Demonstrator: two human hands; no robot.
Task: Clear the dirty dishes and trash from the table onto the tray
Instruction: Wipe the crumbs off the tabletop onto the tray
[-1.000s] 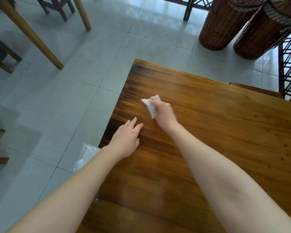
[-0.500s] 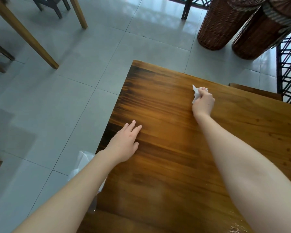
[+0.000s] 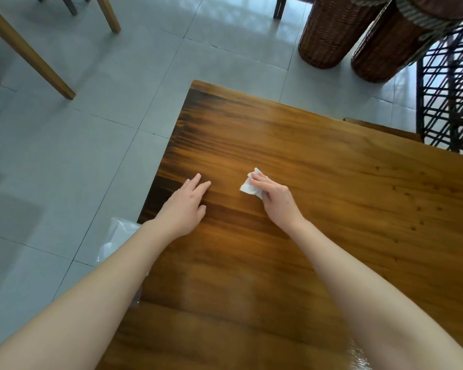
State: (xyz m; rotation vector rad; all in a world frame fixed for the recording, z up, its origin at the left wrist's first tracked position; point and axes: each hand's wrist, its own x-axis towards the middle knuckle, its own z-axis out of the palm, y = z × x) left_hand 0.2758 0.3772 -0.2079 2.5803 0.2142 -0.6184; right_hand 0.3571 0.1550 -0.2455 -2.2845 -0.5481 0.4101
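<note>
Wiping seems to be our job right now, and we think the clearing is almost done. We see no dirty dishes and no other trash on the wooden table (image 3: 345,209) in this view. We cannot see the tray at all, so we cannot tell what is on it.

The one task thing we can see is a white paper tissue (image 3: 248,187). It lies on the table top, not far from the left edge, under our right hand (image 3: 277,202). Our right hand grips it, with the fingers curled over it and pushing it down on the wood. Our left hand (image 3: 183,208) lies flat with straight fingers. It rests on the table near the tissue and holds nothing.

A clear plastic bag (image 3: 116,236) shows by the table's left edge, under our left arm. Two brown wicker baskets (image 3: 332,30) stand on the tile floor past the far end of the table.

What is left, we guess, is to finish the wipe and then put the tissue with the trash on the tray.

Half a second ago our right hand was far out across the table with the tissue, close to the far edge. Now it is back near our left hand, much like one second ago. Our left hand has stayed flat in the same spot.
</note>
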